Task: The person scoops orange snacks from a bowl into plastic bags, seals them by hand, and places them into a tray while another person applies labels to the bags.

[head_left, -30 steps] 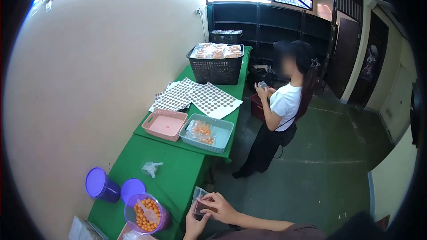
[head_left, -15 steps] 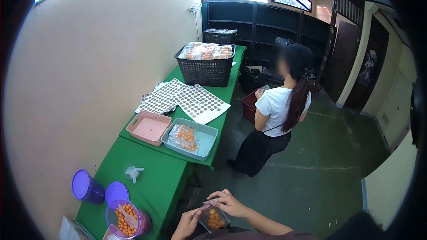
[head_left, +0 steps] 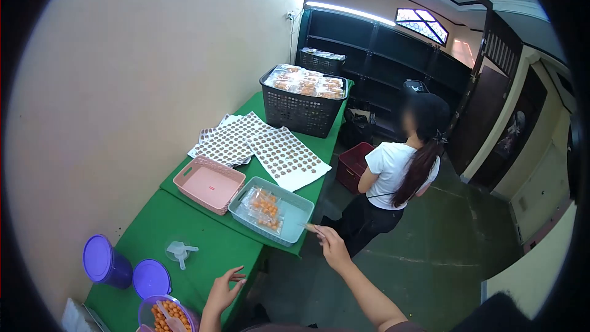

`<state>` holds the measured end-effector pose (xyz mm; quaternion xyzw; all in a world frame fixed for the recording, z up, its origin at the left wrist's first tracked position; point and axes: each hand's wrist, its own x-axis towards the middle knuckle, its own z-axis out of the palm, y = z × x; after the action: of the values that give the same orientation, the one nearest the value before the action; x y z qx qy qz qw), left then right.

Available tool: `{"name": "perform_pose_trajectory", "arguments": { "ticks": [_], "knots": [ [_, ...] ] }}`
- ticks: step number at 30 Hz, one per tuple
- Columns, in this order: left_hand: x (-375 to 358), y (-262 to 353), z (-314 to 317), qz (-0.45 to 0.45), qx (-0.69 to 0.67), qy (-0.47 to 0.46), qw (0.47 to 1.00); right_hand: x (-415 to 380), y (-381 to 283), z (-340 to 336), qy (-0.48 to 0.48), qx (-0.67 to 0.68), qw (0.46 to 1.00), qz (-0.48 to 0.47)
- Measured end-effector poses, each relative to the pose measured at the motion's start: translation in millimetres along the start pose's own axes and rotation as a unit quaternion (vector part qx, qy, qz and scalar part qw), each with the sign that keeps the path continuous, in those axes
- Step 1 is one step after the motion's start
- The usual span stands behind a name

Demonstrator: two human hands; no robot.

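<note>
My right hand (head_left: pixel 334 247) is closed on a small clear bag (head_left: pixel 310 227), seen edge-on beside the right rim of the blue-grey tray (head_left: pixel 300 209). Inside that tray lie several flat clear bags of orange balls (head_left: pixel 263 206). My left hand (head_left: pixel 226 290), empty with its fingers apart, hovers by the green table's front edge. Left of it stands a purple-rimmed tub (head_left: pixel 144 315) of orange balls, with a scoop (head_left: pixel 165 310) resting in them.
A pink basket (head_left: pixel 209 185) adjoins the tray, with dotted sticker sheets (head_left: pixel 279 150) behind. A black crate (head_left: pixel 301 107) holds many packed bags. Purple tub (head_left: pixel 106 262), lid (head_left: pixel 151 280) and clear scoops (head_left: pixel 180 252) are at left. A person (head_left: pixel 399 166) stands right of the table.
My hands have separated. The right carried the bag of orange balls forward to the tray, while the left let go of it and moved left. The view has shifted.
</note>
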<state>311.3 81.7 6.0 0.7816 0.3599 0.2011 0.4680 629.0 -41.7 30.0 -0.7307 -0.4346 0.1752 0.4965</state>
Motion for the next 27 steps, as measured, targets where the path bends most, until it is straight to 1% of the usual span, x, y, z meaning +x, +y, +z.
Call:
{"name": "perform_pose_trajectory", "arguments": {
  "ticks": [1, 2, 3, 4, 6, 7, 8, 10, 11, 13, 15, 19, 21, 24, 26, 27],
  "knots": [
    [8, 0, -1, 0.013, -0.013, -0.003, 1.0, 16, 23, 15, -0.002, -0.071, 0.992, -0.1],
    [14, 1, -1, 0.028, -0.026, -0.007, 0.999, 29, 45, 32, -0.003, -0.141, 0.97, -0.198],
    [18, 5, -1, 0.015, -0.037, -0.004, 0.999, 31, 67, 52, -0.036, -0.152, 0.98, -0.124],
    [22, -1, -3, 0.019, -0.036, -0.003, 0.999, 27, 80, 68, -0.027, -0.173, 0.979, -0.104],
    [26, -16, -5, 0.053, -0.001, -0.03, 0.998, 12, 97, 88, -0.041, -0.219, 0.971, -0.092],
    [26, -12, -8, 0.038, -0.014, -0.002, 0.999, 5, 100, 93, -0.039, -0.218, 0.971, -0.093],
    [28, -15, -11, 0.038, -0.013, -0.002, 0.999, -7, 103, 97, -0.05, -0.215, 0.971, -0.088],
    [25, -26, -16, 0.005, -0.052, 0.07, 0.996, -32, 109, 101, -0.067, -0.211, 0.972, -0.075],
    [25, -32, -16, 0.001, -0.052, 0.071, 0.996, -39, 114, 99, -0.081, -0.237, 0.965, -0.082],
    [19, -40, -16, -0.014, -0.071, 0.129, 0.989, -51, 116, 94, -0.1, -0.262, 0.956, -0.087],
    [11, -39, -12, -0.019, -0.058, 0.136, 0.989, -62, 118, 89, -0.168, -0.299, 0.931, -0.128],
    [-18, -17, 6, -0.032, -0.028, 0.161, 0.986, -80, 111, 84, -0.18, -0.256, 0.937, -0.154],
    [-40, -12, 23, -0.043, -0.02, 0.175, 0.983, -91, 106, 81, -0.199, -0.214, 0.945, -0.149],
    [-79, -5, 47, -0.058, -0.008, 0.189, 0.98, -112, 106, 78, -0.213, -0.198, 0.942, -0.167],
    [-108, -3, 61, -0.079, -0.057, 0.215, 0.972, -126, 109, 78, -0.226, -0.192, 0.937, -0.183],
    [-124, -10, 65, -0.088, -0.033, 0.23, 0.969, -134, 111, 79, -0.232, -0.193, 0.934, -0.191]
  ]
}}
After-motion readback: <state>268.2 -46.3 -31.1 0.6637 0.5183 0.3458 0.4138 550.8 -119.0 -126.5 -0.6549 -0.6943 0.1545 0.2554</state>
